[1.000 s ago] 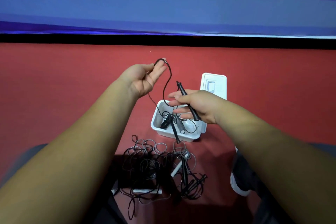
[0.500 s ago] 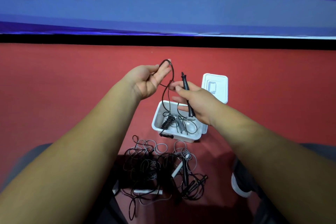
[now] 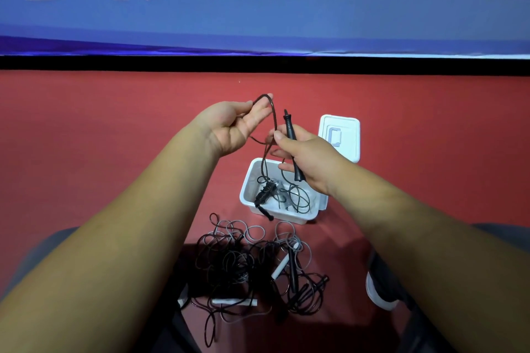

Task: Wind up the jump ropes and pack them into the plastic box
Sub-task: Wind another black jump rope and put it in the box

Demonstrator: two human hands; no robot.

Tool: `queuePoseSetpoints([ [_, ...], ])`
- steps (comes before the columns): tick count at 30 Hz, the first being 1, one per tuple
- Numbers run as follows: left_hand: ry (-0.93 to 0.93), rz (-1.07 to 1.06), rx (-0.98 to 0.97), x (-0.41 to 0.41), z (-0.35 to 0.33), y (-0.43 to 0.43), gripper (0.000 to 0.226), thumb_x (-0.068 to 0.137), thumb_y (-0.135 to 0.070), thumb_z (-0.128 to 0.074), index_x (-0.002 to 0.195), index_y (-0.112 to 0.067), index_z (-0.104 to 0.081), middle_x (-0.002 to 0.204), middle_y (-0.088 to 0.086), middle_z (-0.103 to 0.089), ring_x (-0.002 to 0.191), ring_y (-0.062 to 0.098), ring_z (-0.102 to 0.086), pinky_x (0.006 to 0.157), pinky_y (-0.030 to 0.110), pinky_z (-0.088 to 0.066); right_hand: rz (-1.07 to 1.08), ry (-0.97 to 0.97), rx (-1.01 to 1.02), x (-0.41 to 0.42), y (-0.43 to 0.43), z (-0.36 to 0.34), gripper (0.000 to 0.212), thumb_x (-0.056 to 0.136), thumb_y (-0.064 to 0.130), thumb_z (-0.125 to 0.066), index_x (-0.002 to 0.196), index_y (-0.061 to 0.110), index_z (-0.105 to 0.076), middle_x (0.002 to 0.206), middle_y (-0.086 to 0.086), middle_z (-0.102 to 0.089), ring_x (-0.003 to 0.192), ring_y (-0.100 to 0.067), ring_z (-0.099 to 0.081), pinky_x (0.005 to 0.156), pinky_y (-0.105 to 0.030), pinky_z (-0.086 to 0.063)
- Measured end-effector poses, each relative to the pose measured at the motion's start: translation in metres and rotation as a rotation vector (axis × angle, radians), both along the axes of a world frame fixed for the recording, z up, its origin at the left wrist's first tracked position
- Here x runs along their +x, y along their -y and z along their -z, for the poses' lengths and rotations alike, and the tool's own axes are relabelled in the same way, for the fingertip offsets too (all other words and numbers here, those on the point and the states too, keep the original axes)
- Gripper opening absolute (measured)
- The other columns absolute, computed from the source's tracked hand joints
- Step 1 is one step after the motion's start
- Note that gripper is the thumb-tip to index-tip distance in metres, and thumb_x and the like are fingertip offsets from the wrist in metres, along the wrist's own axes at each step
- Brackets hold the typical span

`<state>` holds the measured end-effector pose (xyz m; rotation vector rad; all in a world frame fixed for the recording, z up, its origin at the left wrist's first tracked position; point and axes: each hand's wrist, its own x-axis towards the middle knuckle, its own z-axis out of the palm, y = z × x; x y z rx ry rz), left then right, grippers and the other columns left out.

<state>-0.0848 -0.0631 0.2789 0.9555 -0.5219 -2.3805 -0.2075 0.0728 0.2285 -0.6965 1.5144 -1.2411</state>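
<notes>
My right hand [image 3: 308, 155] grips a black jump rope handle [image 3: 291, 137] upright above the white plastic box [image 3: 249, 183], thumb pressing the cord against it. My left hand [image 3: 235, 126] is raised beside it, with a loop of the black cord [image 3: 272, 114] draped over its nearly straight fingers. From there the cord hangs down into the box, where a wound black rope bundle [image 3: 265, 193] and loose cord lie. A tangle of black and grey jump ropes [image 3: 252, 266] with white and black handles lies on the red floor in front of the box.
The box's white lid [image 3: 341, 137] lies flat on the floor just behind the box. A blue banner wall [image 3: 258, 8] with a black base strip runs across the back. My shoe [image 3: 378, 292] and my knees sit at the lower edges.
My right hand has risen and turned the handle upright, moving close to my left hand. The cord loop over my left fingers has tightened and shortened.
</notes>
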Motion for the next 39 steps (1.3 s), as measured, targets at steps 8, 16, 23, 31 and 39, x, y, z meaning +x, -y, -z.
queuePoseSetpoints([
  [8, 0.504, 0.292, -0.367, 0.000, 0.014, 0.005, 0.025, 0.110, -0.016, -0.035, 0.115, -0.007, -0.058, 0.099, 0.005, -0.080, 0.088, 0.020, -0.079, 0.074, 0.034, -0.064, 0.225, 0.301, -0.101, -0.007, 0.001, -0.022, 0.010, 0.110, 0.019, -0.060, 0.116, 0.012, -0.058, 0.093, -0.014, -0.080, 0.084, -0.032, -0.081, 0.067, -0.039, -0.067],
  [16, 0.524, 1.027, -0.708, -0.003, 0.037, -0.031, 0.042, 0.091, 0.009, -0.055, 0.119, -0.019, -0.070, 0.126, -0.001, -0.073, 0.117, 0.016, -0.064, 0.101, 0.040, -0.042, 0.517, 0.514, -0.240, -0.032, 0.013, -0.039, 0.003, 0.109, 0.005, -0.056, 0.110, 0.007, -0.054, 0.108, -0.029, -0.073, 0.089, -0.037, -0.080, 0.066, -0.038, -0.066],
  [23, 0.477, 0.968, -0.644, -0.010, 0.052, -0.043, 0.012, 0.104, -0.023, -0.063, 0.111, -0.014, -0.067, 0.128, 0.013, -0.072, 0.111, 0.021, -0.068, 0.115, 0.049, -0.041, 0.611, 0.446, -0.197, -0.052, 0.009, -0.040, 0.010, 0.107, 0.009, -0.062, 0.114, 0.008, -0.054, 0.107, -0.023, -0.076, 0.084, -0.037, -0.080, 0.071, -0.043, -0.067],
  [31, 0.297, 0.618, -0.311, -0.012, 0.034, -0.035, 0.026, 0.114, -0.013, -0.033, 0.123, -0.007, -0.056, 0.115, 0.013, -0.077, 0.102, 0.030, -0.077, 0.086, 0.042, -0.062, 0.404, 0.212, 0.259, -0.056, 0.005, -0.016, 0.022, 0.109, 0.020, -0.058, 0.128, 0.011, -0.064, 0.110, -0.014, -0.074, 0.084, -0.025, -0.077, 0.059, -0.034, -0.065],
  [39, 0.106, 0.381, -0.199, -0.011, 0.022, -0.028, 0.026, 0.110, -0.002, -0.029, 0.122, -0.006, -0.052, 0.122, 0.018, -0.074, 0.101, 0.029, -0.077, 0.081, 0.041, -0.065, 0.132, 0.163, 0.440, -0.025, -0.006, -0.008, 0.023, 0.096, 0.007, -0.048, 0.098, 0.016, -0.069, 0.087, 0.003, -0.077, 0.085, -0.019, -0.071, 0.066, -0.027, -0.056],
])
